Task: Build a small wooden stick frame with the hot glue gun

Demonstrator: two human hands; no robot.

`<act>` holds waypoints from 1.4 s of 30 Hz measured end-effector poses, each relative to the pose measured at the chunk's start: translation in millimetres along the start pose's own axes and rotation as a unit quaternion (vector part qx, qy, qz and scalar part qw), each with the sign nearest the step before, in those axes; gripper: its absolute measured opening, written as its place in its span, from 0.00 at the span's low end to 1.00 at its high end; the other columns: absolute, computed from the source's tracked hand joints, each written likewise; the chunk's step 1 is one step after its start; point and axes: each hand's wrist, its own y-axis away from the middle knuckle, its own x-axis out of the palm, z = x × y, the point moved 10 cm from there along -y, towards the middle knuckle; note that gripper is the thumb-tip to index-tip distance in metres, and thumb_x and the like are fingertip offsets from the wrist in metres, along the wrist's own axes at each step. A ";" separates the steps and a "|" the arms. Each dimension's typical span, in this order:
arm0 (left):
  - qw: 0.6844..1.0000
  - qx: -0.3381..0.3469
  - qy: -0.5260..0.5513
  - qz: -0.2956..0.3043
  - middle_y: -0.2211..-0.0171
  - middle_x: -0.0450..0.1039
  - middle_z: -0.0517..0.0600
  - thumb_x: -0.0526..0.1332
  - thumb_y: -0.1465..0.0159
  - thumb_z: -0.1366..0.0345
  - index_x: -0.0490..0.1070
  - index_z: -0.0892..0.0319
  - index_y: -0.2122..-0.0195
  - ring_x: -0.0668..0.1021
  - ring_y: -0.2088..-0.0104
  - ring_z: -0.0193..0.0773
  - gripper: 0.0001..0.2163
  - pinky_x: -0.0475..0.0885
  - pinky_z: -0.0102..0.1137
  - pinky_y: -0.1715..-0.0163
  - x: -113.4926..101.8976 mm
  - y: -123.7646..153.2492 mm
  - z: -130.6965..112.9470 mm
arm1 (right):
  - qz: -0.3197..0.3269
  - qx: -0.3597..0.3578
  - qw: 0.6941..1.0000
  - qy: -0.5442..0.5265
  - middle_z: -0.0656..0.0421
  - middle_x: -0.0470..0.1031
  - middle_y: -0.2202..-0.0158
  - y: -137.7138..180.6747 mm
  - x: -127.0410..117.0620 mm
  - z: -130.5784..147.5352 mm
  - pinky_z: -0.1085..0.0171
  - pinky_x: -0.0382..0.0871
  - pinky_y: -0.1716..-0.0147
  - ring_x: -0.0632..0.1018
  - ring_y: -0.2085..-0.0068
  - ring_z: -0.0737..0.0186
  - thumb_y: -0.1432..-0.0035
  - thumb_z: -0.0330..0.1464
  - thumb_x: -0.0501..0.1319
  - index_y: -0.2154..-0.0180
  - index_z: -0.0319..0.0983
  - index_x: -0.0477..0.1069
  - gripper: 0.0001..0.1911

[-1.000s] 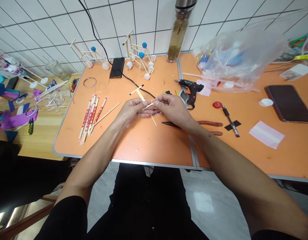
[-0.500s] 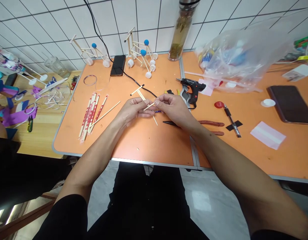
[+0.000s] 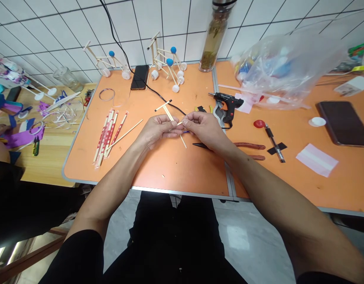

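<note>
Between thumb and fingers of my left hand is a T-shaped frame of wooden sticks, its crossbar dark at both ends. My right hand pinches a short piece of stick against the frame, beside my left thumb. Fingers hide the spot where the two meet. A thin stick end shows below the hands; I cannot tell whether it belongs to the frame. Pliers with red-brown handles lie under my right wrist. Left of my left hand rest a bare chopstick and several wrapped chopsticks.
A black glue gun stands right of my hands. Behind are stick models with blue balls, a phone, a cable and a tall bottle. A pen, a plastic bag and another phone lie right.
The short stick in my right hand has drawn back toward the right, and less of it crosses my left fingers. The T-shaped frame has shifted very slightly. My arms stay in place.
</note>
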 end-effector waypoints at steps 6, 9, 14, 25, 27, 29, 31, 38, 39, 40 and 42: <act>1.000 0.011 0.002 -0.014 0.63 0.89 0.58 0.76 0.34 0.71 0.82 0.64 0.60 0.90 0.66 0.41 0.05 0.85 0.29 0.64 -4.3 -1.9 -1.9 | -0.015 -0.009 1.000 -0.024 0.61 0.78 0.70 -3.6 -8.6 2.3 0.64 0.68 0.69 0.71 0.72 0.67 0.31 0.35 0.68 0.65 0.40 0.77 0.08; 1.000 0.007 -0.004 -0.028 0.62 0.89 0.59 0.76 0.34 0.71 0.82 0.64 0.60 0.90 0.65 0.40 0.05 0.85 0.30 0.62 -8.8 -2.9 -0.7 | -0.028 -0.004 0.999 -0.033 0.62 0.76 0.71 -7.0 -15.2 -2.1 0.65 0.65 0.71 0.69 0.74 0.68 0.32 0.34 0.70 0.64 0.40 0.77 0.07; 0.999 0.008 0.002 -0.036 0.62 0.89 0.59 0.74 0.33 0.72 0.82 0.65 0.60 0.90 0.65 0.40 0.03 0.85 0.30 0.63 -12.3 -3.3 -2.3 | -0.037 0.002 0.999 -0.039 0.62 0.77 0.71 -9.0 -20.6 -4.0 0.66 0.65 0.73 0.69 0.75 0.69 0.34 0.35 0.72 0.62 0.40 0.78 0.07; 0.999 0.005 0.021 -0.041 0.60 0.89 0.59 0.75 0.32 0.68 0.81 0.63 0.60 0.90 0.66 0.39 0.06 0.84 0.29 0.63 -17.0 -7.0 -3.0 | -0.055 -0.030 0.998 0.029 0.58 0.81 0.66 -5.7 -30.0 12.1 0.62 0.73 0.65 0.77 0.67 0.62 0.36 0.35 0.71 0.62 0.40 0.81 0.04; 0.999 0.005 0.021 -0.041 0.59 0.89 0.59 0.74 0.32 0.68 0.81 0.63 0.60 0.90 0.66 0.39 0.05 0.84 0.29 0.63 -16.9 -7.3 -3.4 | -0.064 -0.045 0.996 0.042 0.58 0.81 0.65 -1.8 -34.0 23.6 0.61 0.74 0.63 0.79 0.64 0.61 0.36 0.34 0.70 0.61 0.41 0.81 0.03; 0.999 0.007 0.019 -0.041 0.59 0.89 0.60 0.74 0.32 0.68 0.81 0.63 0.60 0.90 0.65 0.39 0.05 0.85 0.29 0.63 -17.2 -7.3 -3.7 | -0.071 -0.054 0.995 0.050 0.57 0.82 0.64 1.2 -36.9 31.4 0.60 0.75 0.62 0.80 0.62 0.59 0.35 0.33 0.69 0.61 0.41 0.81 0.03; 0.999 0.009 0.020 -0.040 0.59 0.89 0.59 0.74 0.32 0.67 0.82 0.63 0.60 0.90 0.65 0.40 0.05 0.85 0.29 0.62 -17.9 -7.6 -3.6 | -0.073 -0.057 0.994 0.058 0.57 0.82 0.64 1.6 -37.3 32.3 0.59 0.75 0.61 0.80 0.62 0.59 0.35 0.33 0.69 0.61 0.41 0.81 0.03; 0.999 0.023 0.022 -0.022 0.60 0.89 0.62 0.72 0.31 0.68 0.82 0.65 0.60 0.91 0.66 0.42 0.04 0.85 0.29 0.64 -17.5 -6.8 -5.2 | -0.044 -0.062 0.992 0.098 0.57 0.84 0.64 -5.6 -21.5 9.7 0.59 0.72 0.63 0.79 0.66 0.59 0.38 0.34 0.67 0.59 0.39 0.83 0.09; 0.999 0.024 0.020 -0.021 0.60 0.89 0.62 0.72 0.31 0.68 0.82 0.65 0.61 0.90 0.66 0.42 0.05 0.85 0.29 0.64 -17.6 -6.4 -5.8 | -0.037 -0.064 0.991 0.107 0.57 0.84 0.65 -4.6 -18.1 9.2 0.59 0.72 0.63 0.79 0.66 0.59 0.38 0.35 0.66 0.58 0.39 0.83 0.09; 0.999 0.024 0.017 -0.020 0.60 0.89 0.62 0.73 0.31 0.67 0.83 0.65 0.61 0.90 0.66 0.42 0.05 0.85 0.29 0.64 -17.9 -6.1 -6.4 | -0.028 -0.066 0.991 0.116 0.57 0.84 0.65 -3.2 -14.5 9.6 0.59 0.72 0.63 0.79 0.65 0.58 0.38 0.35 0.66 0.58 0.39 0.83 0.10; 0.999 0.023 0.011 -0.023 0.60 0.89 0.62 0.74 0.32 0.67 0.83 0.65 0.62 0.90 0.66 0.41 0.06 0.85 0.28 0.64 -19.5 -6.0 -7.2 | -0.014 -0.070 0.988 0.139 0.57 0.84 0.65 0.7 -7.8 12.6 0.59 0.72 0.63 0.80 0.65 0.57 0.37 0.36 0.65 0.58 0.40 0.83 0.10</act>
